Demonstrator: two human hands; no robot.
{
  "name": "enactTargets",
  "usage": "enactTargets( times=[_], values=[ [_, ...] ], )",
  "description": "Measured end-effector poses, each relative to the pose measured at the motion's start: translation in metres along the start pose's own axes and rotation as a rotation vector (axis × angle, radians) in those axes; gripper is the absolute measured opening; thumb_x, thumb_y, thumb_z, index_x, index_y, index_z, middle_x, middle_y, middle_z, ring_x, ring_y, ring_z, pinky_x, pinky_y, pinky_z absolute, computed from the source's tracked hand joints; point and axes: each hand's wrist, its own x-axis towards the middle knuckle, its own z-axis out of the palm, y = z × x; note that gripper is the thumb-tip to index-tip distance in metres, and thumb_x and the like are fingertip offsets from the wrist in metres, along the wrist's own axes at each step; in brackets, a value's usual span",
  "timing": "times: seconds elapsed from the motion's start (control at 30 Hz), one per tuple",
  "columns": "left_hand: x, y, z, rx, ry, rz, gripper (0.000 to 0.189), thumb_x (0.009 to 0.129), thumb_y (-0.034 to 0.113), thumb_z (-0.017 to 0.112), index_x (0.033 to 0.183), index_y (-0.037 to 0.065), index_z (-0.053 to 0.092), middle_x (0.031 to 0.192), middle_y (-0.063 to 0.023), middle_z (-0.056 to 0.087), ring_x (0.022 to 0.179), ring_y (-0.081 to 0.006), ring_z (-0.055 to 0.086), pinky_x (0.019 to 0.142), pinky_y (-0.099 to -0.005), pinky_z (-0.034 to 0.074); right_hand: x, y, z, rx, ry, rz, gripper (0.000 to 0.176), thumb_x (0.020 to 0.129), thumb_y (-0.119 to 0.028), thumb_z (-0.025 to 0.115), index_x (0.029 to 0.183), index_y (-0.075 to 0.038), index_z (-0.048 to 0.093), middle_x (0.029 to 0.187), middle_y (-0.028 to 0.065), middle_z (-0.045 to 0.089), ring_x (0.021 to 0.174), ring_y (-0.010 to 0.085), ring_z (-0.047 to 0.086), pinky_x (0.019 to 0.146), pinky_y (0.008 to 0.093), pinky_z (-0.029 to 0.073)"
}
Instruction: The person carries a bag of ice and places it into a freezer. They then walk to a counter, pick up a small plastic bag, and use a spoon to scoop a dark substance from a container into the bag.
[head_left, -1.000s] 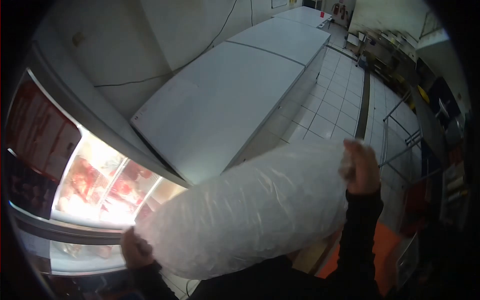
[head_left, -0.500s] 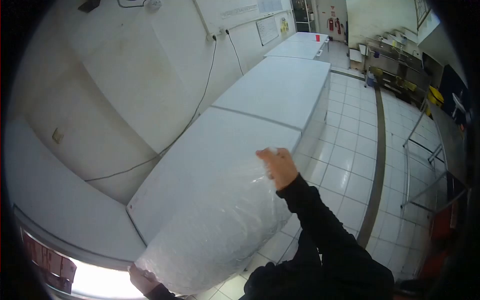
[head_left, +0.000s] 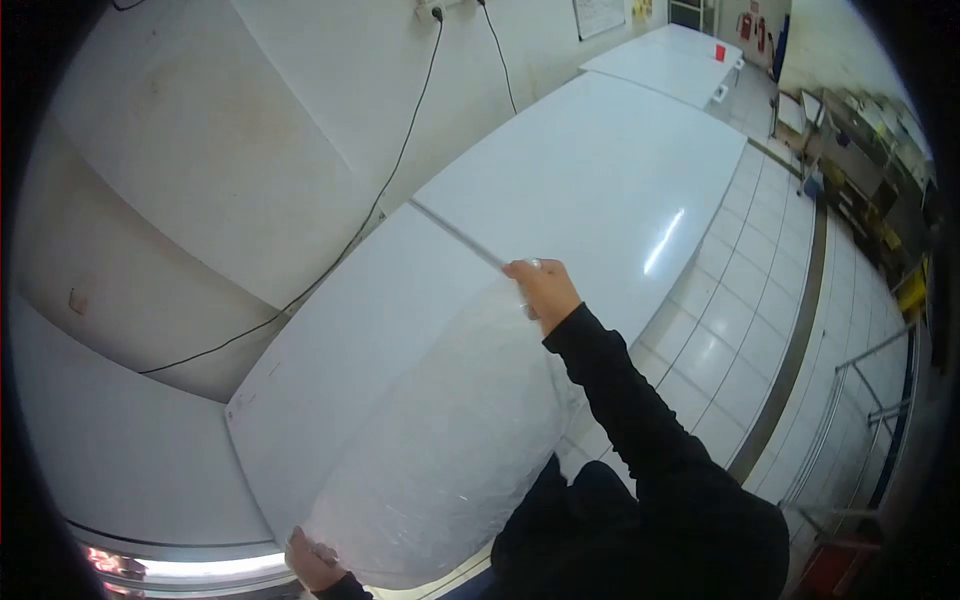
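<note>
A large, bulging clear plastic bag (head_left: 450, 440) lies across the near white lid, partly over its front edge. Whatever whitish stuff fills it cannot be made out. My right hand (head_left: 545, 290) is closed round the bag's far upper corner, its fingers wrapped in the plastic. At the near lower left corner, my left hand (head_left: 312, 562) grips the same bag. Beneath it is a white chest freezer (head_left: 330, 350), its flat lid partly covered by the bag.
A second white freezer (head_left: 600, 150) adjoins beyond, with a red cup (head_left: 720, 52) on a farther one. A black cable (head_left: 405, 140) runs down the wall. To the right are a tiled floor (head_left: 725, 320) and a metal-framed table (head_left: 850, 430).
Both hands keep hold of the bag, which has shifted farther onto the freezer lid. My view has turned and moved nearer to the lids.
</note>
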Motion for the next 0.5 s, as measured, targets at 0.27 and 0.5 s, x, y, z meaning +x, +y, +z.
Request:
enactTargets(
  times=[0.27, 0.5],
  values=[
    [-0.071, 0.020, 0.178, -0.039, -0.123, -0.182, 0.021, 0.083, 0.020, 0.056, 0.069, 0.008, 0.046, 0.055, 0.0033, 0.036, 0.042, -0.0056, 0.035, 0.035, -0.0198, 0.026, 0.132, -0.064, -0.137, -0.335, 0.128, -0.314, 0.016, 0.081, -0.024, 0.058, 0.070, -0.012, 0.053, 0.055, -0.0063, 0.035, 0.041, 0.0045, 0.030, 0.036, 0.0218, 0.024],
    [-0.113, -0.004, 0.349, 0.637, -0.280, 0.881, 0.034, 0.075, 0.002, 0.051, 0.109, 0.005, 0.055, 0.091, -0.0117, 0.058, 0.089, -0.0295, 0.054, 0.076, -0.0402, 0.043, 0.323, -0.103, -0.406, -1.590, 0.235, -0.961, 0.053, 0.065, 0.005, 0.049, 0.118, 0.004, 0.048, 0.117, 0.0195, 0.054, 0.112, 0.0322, 0.049, 0.098, 0.0364, 0.038]
  ],
)
